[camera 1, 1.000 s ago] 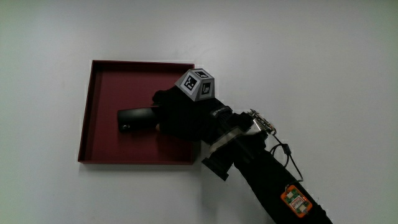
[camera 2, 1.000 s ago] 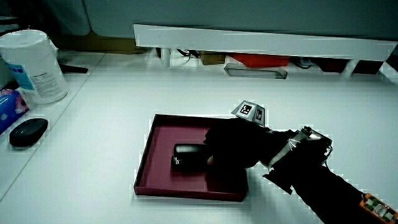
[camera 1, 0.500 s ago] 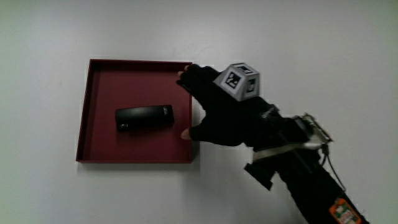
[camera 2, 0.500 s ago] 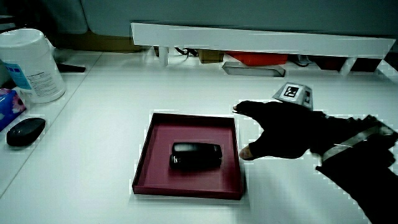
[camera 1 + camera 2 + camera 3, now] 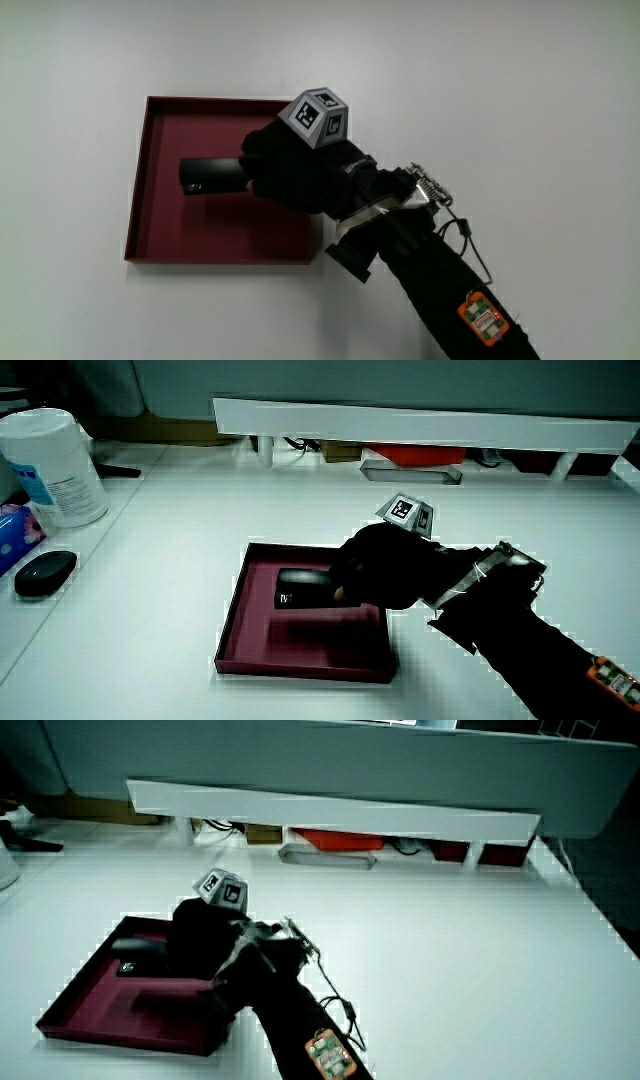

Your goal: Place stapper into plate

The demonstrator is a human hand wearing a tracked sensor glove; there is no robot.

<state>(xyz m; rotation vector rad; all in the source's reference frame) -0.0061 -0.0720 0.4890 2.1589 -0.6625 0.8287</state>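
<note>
The black stapler (image 5: 205, 175) is held over the dark red square plate (image 5: 165, 125). The gloved hand (image 5: 290, 178) is curled round the stapler's end and covers that end. In a side view the stapler (image 5: 298, 586) hangs a little above the plate's floor (image 5: 262, 650), with its shadow under it. In both side views the hand (image 5: 385, 565) reaches in over the plate's edge, with the patterned cube on its back. The stapler (image 5: 135, 956), the hand (image 5: 200, 935) and the plate (image 5: 90, 1010) also show from a greater distance.
At the table's edge stand a white canister (image 5: 55, 465), a black oval object (image 5: 45, 572) and a blue packet (image 5: 10, 530). A low white partition (image 5: 420, 425) runs along the table, with a red item (image 5: 415, 456) under it.
Half a second ago the hand was open beside the plate and the stapler lay in it. Now the hand has closed on the stapler again and raised it slightly.
</note>
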